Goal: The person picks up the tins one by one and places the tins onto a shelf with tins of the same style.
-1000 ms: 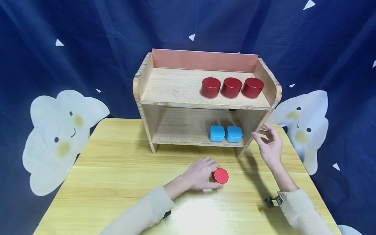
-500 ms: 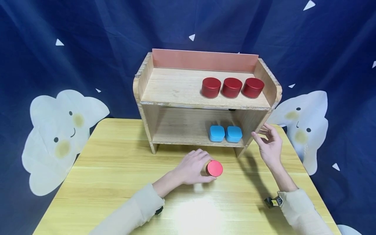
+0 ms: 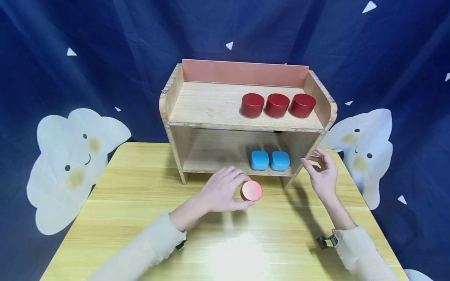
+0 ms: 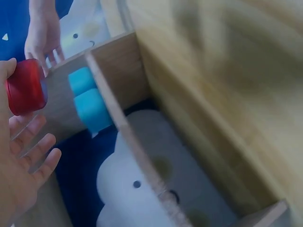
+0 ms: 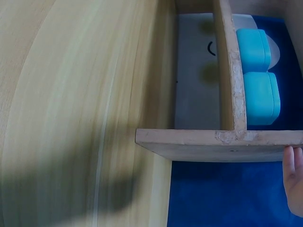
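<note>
Lifted off the surface [image 3: 140, 218] since a second ago, the red tin [image 3: 251, 190] nears the shelf [image 3: 246, 125], pinched by the left hand [image 3: 221, 191]; right hand [image 3: 321, 173] hovers, fingers relaxed.

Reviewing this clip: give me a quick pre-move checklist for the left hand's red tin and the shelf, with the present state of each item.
1. Left hand grips the red tin: ok.
2. Tin lifted off the table: cannot tell.
3. Free space on the top shelf left of the three red tins: ok.
4. Right hand open beside the shelf's right side panel, out of the tin's way: ok.
5. Blue tins sit well inside the lower shelf: ok.
</note>
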The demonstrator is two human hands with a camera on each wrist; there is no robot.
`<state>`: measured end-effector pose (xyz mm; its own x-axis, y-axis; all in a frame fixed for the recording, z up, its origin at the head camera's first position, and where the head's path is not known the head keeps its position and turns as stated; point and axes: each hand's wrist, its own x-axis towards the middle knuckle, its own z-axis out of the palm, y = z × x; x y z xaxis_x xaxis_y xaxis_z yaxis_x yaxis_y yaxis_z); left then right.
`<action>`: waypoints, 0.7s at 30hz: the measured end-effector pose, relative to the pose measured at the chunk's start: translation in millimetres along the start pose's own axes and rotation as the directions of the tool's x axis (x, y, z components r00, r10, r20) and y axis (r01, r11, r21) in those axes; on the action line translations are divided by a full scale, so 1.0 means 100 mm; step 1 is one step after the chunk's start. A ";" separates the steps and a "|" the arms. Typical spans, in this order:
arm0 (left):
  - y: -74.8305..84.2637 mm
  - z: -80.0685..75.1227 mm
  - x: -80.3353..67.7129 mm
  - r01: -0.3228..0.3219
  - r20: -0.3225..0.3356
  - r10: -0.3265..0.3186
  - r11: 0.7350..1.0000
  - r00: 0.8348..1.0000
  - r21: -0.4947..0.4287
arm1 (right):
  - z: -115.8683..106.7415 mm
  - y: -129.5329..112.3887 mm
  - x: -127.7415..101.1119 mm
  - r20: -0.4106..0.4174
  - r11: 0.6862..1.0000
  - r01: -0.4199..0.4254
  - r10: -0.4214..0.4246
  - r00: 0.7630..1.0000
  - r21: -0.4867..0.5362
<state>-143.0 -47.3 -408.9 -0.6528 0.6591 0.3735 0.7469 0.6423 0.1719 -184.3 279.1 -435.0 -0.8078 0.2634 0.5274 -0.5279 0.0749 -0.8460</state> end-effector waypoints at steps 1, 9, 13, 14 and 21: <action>-0.01 -0.04 0.01 -0.006 -0.014 0.006 1.000 1.000 0.002 | 0.00 0.00 0.00 0.000 1.000 0.000 0.000 1.000 0.000; -0.04 -0.40 0.08 -0.053 -0.181 0.058 0.998 0.982 0.033 | -0.01 0.00 0.00 0.008 1.000 0.011 -0.011 1.000 -0.003; -0.05 -0.57 0.12 -0.046 -0.255 0.053 0.998 0.965 0.036 | -0.01 0.00 0.01 0.007 1.000 0.011 -0.011 1.000 -0.002; -0.05 -0.61 0.12 -0.044 -0.269 0.053 0.998 0.962 0.040 | -0.01 0.00 0.01 0.007 1.000 0.010 -0.010 1.000 -0.003; -0.10 -0.86 0.16 -0.063 -0.375 0.083 0.996 0.923 0.066 | 0.00 0.00 0.00 0.007 1.000 0.005 -0.005 1.000 -0.015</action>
<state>-150.6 -76.8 -326.0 -0.4930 0.5152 0.7011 0.7766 0.6239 0.0875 -184.2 279.5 -434.6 -0.8071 0.2558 0.5320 -0.5279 0.0908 -0.8445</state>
